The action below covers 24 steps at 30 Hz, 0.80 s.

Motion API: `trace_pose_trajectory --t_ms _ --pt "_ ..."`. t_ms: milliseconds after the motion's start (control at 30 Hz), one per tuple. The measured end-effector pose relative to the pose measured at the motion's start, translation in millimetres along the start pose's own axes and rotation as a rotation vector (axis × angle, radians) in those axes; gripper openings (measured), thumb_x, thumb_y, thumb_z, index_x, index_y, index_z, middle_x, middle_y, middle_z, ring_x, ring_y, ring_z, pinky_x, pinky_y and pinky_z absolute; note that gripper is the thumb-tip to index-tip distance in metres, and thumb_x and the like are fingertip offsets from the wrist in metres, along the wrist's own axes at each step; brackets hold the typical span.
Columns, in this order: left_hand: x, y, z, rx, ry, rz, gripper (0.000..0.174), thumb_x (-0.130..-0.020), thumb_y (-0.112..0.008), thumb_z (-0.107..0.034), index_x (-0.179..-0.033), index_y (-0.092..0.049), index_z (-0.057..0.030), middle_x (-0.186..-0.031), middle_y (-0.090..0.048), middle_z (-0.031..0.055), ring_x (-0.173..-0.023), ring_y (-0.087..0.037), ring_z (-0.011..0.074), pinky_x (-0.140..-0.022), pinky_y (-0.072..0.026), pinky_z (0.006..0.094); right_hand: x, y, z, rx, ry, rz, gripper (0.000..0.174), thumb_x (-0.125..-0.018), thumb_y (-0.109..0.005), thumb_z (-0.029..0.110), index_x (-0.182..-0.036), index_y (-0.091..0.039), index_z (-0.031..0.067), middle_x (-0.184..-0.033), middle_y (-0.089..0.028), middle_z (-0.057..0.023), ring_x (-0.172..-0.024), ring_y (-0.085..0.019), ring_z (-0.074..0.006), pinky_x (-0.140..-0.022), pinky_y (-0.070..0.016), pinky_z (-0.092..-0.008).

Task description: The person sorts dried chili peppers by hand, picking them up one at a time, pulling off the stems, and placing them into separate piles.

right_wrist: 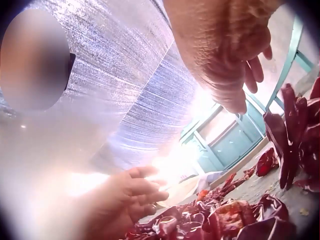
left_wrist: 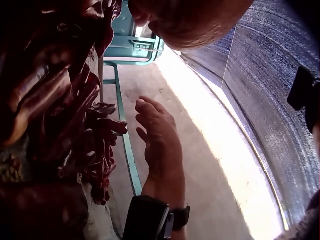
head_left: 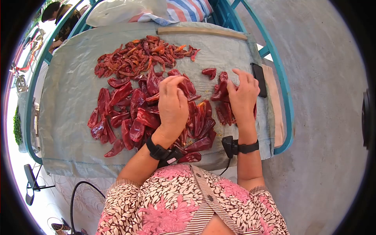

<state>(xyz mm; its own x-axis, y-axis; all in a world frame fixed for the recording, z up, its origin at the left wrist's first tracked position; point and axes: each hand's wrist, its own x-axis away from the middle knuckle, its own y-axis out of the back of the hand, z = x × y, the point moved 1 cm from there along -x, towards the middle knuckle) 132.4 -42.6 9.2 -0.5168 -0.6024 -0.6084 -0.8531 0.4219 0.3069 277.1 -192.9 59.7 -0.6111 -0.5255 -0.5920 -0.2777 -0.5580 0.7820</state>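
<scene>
Dark red dried peppers (head_left: 138, 100) lie in a large loose heap on a grey-green sheet (head_left: 70, 117). My left hand (head_left: 172, 105) hovers over the right side of this heap, fingers bent loosely, with no pepper visible in them. In the right wrist view the same left hand (right_wrist: 127, 200) appears above the peppers, its fingers apart. My right hand (head_left: 243, 96) is over a smaller group of peppers (head_left: 221, 92) at the right, partly hiding it. Its fingers are spread and loosely curved, and the left wrist view shows that right hand (left_wrist: 160, 142) holding nothing.
Smaller, shrivelled peppers (head_left: 137, 56) form a pile at the back. A single pepper (head_left: 209, 73) lies apart. A phone (head_left: 258, 80) sits near the right edge, a wooden strip (head_left: 201, 32) at the back. Teal metal rails (head_left: 280, 78) surround the sheet; a person (head_left: 64, 17) is beyond.
</scene>
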Motion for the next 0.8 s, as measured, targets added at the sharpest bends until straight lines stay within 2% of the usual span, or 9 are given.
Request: trace_pose_trajectory --t_ms 33,100,167,400,433,567,633,767,800 --pt "1.5 -0.4 1.5 0.035 0.056 0.001 0.046 -0.087 -0.048 0.015 -0.129 -0.053 -0.0015 -0.127 -0.052 0.0149 -0.095 -0.055 0.0217 -0.085 -0.0494 0.0324 -1.5 -3.6 3.0 -0.094 -0.001 0.036 0.027 -0.087 -0.071 0.019 -0.112 -0.07 0.0103 -0.1 -0.069 -0.0086 -0.095 -0.063 -0.0302 -0.088 -0.0469 -0.0427" --pt "2.0 1.8 -0.1 0.079 0.09 -0.028 0.05 -0.086 -0.045 0.016 -0.132 -0.052 -0.002 -0.128 -0.05 0.0138 -0.095 -0.054 0.0209 -0.086 -0.0488 0.0324 1.1 -17.4 13.0 -0.227 0.03 0.16 0.03 -0.087 -0.072 0.026 -0.114 -0.069 0.013 -0.099 -0.069 -0.0087 -0.096 -0.063 -0.0307 -0.09 -0.0445 -0.0443" --pt "2.2 3.9 0.1 0.089 0.098 -0.048 0.053 -0.085 -0.041 0.017 -0.134 -0.049 -0.002 -0.127 -0.048 0.0126 -0.096 -0.054 0.0197 -0.088 -0.0478 0.0324 5.3 -37.6 27.8 -0.163 0.066 0.244 0.036 -0.086 -0.073 0.029 -0.118 -0.067 0.0139 -0.099 -0.069 -0.0094 -0.097 -0.063 -0.0302 -0.088 -0.0448 -0.0446" --pt "3.3 3.4 7.8 0.109 0.201 -0.023 0.049 -0.087 -0.042 0.014 -0.134 -0.047 0.0001 -0.122 -0.049 0.0115 -0.094 -0.054 0.0186 -0.086 -0.048 0.0322 13.3 -87.0 46.5 -0.106 0.195 0.326 0.046 -0.083 -0.076 0.035 -0.122 -0.065 0.0143 -0.101 -0.068 -0.0101 -0.1 -0.063 -0.0286 -0.087 -0.0429 -0.0437" --pt "3.1 3.1 8.0 0.103 0.189 -0.023 0.048 -0.087 -0.043 0.013 -0.133 -0.047 0.0002 -0.121 -0.05 0.0114 -0.093 -0.054 0.0185 -0.085 -0.0482 0.032 13.2 -87.3 47.2 -0.149 0.195 0.323 0.042 -0.083 -0.074 0.028 -0.122 -0.065 0.0145 -0.102 -0.068 -0.0095 -0.1 -0.063 -0.0275 -0.088 -0.0421 -0.0423" --pt "3.2 3.8 8.8 0.117 0.195 -0.012 0.044 -0.088 -0.047 0.011 -0.131 -0.049 0.0003 -0.117 -0.052 0.01 -0.09 -0.054 0.0177 -0.08 -0.0486 0.031 10.2 -86.2 44.4 -0.244 0.154 0.358 0.04 -0.081 -0.07 0.017 -0.121 -0.066 0.0158 -0.098 -0.068 -0.0074 -0.096 -0.064 -0.0254 -0.089 -0.0419 -0.0418" --pt "1.1 3.4 3.5 0.164 0.227 -0.017 0.041 -0.084 -0.051 0.011 -0.123 -0.055 -0.0001 -0.109 -0.054 0.0133 -0.088 -0.056 0.0238 -0.081 -0.0484 0.0345 4.1 -72.5 43.8 -0.235 0.134 0.339 0.04 -0.08 -0.068 0.013 -0.12 -0.066 0.0164 -0.095 -0.068 -0.0059 -0.093 -0.064 -0.0245 -0.089 -0.0419 -0.0415" --pt "-0.2 4.4 -2.3 0.153 0.217 0.096 0.032 -0.081 -0.058 0.009 -0.111 -0.062 -0.0027 -0.1 -0.06 0.0133 -0.089 -0.058 0.0296 -0.082 -0.0486 0.0385 -2.1 -21.3 35.2 -0.292 -0.083 0.282 0.038 -0.08 -0.069 0.011 -0.118 -0.068 0.0155 -0.094 -0.067 -0.0043 -0.091 -0.064 -0.0233 -0.093 -0.042 -0.0406" --pt "-0.4 4.0 -2.3 0.078 0.135 0.128 0.029 -0.082 -0.061 0.006 -0.11 -0.064 -0.0037 -0.099 -0.06 0.0116 -0.088 -0.058 0.0285 -0.081 -0.0486 0.0379 0.7 -12.3 28.7 -0.282 -0.125 0.263 0.038 -0.08 -0.069 0.012 -0.118 -0.068 0.0153 -0.094 -0.067 -0.0046 -0.092 -0.064 -0.0233 -0.093 -0.0419 -0.0404"
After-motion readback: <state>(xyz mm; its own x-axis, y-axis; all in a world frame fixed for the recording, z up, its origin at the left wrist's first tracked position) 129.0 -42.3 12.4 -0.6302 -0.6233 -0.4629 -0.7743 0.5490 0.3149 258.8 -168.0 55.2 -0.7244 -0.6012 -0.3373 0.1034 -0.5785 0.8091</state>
